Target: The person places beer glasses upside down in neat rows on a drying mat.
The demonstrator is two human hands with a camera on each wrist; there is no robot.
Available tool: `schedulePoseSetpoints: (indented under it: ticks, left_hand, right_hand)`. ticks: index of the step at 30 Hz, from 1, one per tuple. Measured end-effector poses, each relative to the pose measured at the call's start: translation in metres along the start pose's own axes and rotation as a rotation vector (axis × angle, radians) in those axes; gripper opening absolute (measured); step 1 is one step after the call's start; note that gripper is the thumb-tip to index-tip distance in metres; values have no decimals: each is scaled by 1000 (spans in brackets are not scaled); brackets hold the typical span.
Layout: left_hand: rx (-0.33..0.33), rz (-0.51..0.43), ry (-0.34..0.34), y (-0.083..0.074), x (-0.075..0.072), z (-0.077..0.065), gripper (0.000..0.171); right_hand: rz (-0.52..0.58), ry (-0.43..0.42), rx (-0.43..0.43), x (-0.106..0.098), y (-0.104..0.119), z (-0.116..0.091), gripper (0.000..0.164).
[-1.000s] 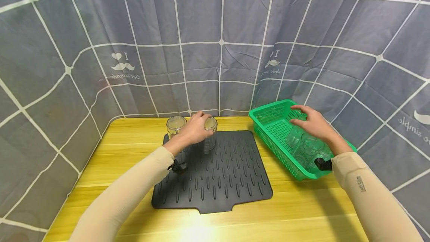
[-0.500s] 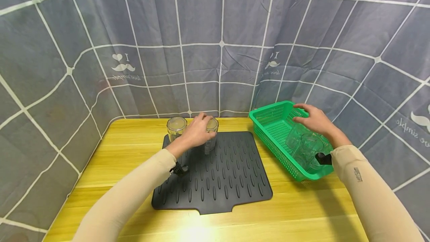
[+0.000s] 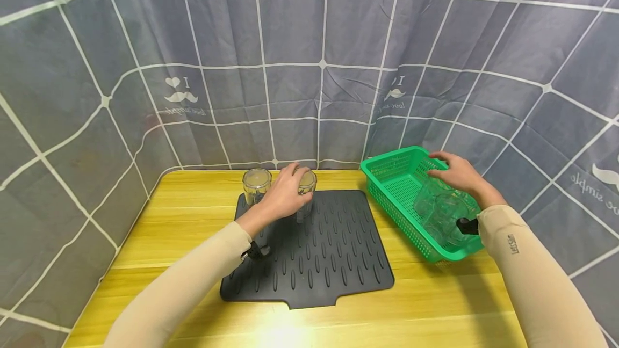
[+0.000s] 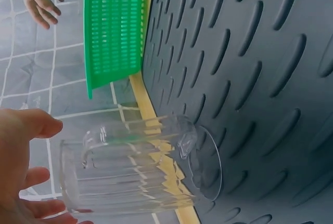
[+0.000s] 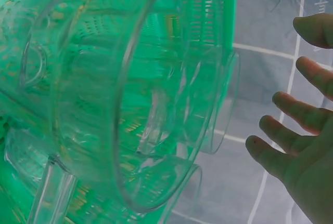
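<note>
A glass mug (image 4: pixel 125 174) is standing mouth-down on the far part of the black mat (image 3: pixel 333 251); the left wrist view is showing its handle and its rim on the mat, while in the head view the left hand (image 3: pixel 280 193) is partly covering it; the head view alone is showing a second mug (image 3: pixel 256 180) standing near the mat's far left corner; the right wrist view is closely showing the glasses (image 3: pixel 451 209) in the green basket (image 3: pixel 394 204), right of the mat; a yellow wooden table (image 3: pixel 411 310) is lying under the mat; a grey checked curtain (image 3: pixel 222 26) is hanging beyond; the mug's base is sitting between the left thumb and fingers, loosely spread, contact being unclear; the right hand (image 3: pixel 459 179) is hovering above the basket, fingers spreading apart.
</note>
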State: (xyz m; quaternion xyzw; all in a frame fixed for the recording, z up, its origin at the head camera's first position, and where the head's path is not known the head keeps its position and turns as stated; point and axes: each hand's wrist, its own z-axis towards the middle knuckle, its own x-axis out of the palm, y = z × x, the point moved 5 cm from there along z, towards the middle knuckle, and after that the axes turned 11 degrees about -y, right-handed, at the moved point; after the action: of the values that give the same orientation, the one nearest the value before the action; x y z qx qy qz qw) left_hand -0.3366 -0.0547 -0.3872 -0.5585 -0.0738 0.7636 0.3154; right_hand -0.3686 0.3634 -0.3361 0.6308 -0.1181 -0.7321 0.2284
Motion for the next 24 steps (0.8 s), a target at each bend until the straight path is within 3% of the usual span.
schedulePoseSetpoints:
  ticks: [15,24]
  left_hand:
    - [88,-26,-64,-9,-7,-35,65]
    - [74,-44,-106,-4,-13,-61,63]
  right_hand:
    - [-1,30,44,3,-18,1,64]
    - [-10,48,52,5,-22,0,65]
